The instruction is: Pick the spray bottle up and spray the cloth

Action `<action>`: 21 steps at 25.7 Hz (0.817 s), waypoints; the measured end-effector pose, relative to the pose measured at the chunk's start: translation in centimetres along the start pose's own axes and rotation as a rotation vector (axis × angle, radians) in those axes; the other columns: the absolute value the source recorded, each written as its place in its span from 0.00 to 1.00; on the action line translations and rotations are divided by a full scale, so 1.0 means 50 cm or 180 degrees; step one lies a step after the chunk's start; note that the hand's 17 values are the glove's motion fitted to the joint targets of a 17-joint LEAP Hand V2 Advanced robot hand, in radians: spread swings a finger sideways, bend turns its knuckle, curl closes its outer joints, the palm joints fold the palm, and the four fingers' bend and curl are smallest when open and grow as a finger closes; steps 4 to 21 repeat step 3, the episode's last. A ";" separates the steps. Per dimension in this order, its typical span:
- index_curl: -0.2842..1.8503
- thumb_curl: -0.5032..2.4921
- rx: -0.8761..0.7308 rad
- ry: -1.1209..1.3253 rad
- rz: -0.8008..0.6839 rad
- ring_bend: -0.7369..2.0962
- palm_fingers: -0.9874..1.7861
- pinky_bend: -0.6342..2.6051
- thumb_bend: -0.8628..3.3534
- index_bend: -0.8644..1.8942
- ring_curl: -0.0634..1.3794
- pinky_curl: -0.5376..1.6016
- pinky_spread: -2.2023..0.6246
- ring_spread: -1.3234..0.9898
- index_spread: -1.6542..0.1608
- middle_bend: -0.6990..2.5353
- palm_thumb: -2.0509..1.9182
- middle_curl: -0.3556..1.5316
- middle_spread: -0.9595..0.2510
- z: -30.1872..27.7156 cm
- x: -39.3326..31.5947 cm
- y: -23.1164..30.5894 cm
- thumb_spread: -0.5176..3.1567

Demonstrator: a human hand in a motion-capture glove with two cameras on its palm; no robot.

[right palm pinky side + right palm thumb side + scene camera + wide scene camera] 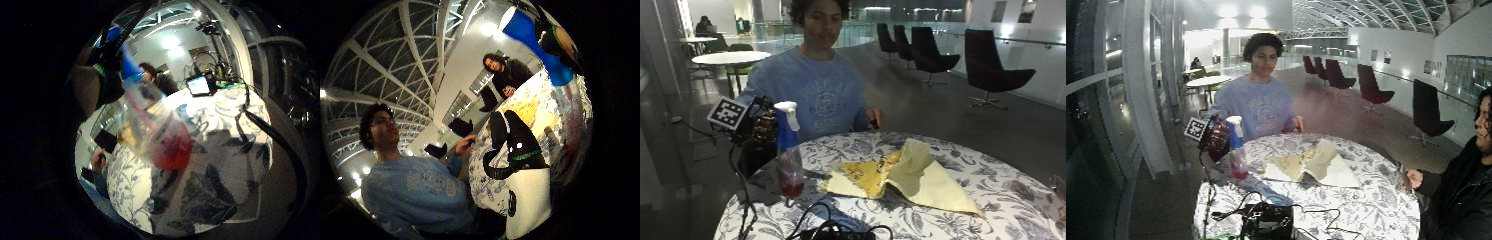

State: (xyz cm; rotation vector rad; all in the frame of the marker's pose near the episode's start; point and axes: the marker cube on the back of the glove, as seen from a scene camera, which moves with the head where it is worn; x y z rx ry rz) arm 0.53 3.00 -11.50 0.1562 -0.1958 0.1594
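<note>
My fingers (764, 127) grip the bottle (789, 160), lifted off the counter (1013, 200) at its nine o'clock edge, nozzle facing the cloth (906, 175) toward three o'clock.

My gloved right hand (763, 127) is raised at my right side, forearm upright, fingers (765, 131) curled round the neck of the spray bottle (789, 150). The bottle's head sits above my grip and its body hangs below. My bare left hand (873, 119) is held near my waist.
</note>
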 end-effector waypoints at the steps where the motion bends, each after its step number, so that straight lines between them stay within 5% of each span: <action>1: 0.26 0.32 -0.0103 0.0018 -0.0081 0.40 0.66 0.29 0.20 0.35 0.31 0.43 0.81 0.56 0.75 0.30 0.70 0.42 0.74 0.004 -0.014 0.007 0.43; 21: 0.26 0.31 -0.0242 0.0044 -0.0190 0.40 0.67 0.28 0.20 0.35 0.31 0.43 0.81 0.56 0.75 0.30 0.70 0.42 0.74 0.011 -0.031 0.017 0.43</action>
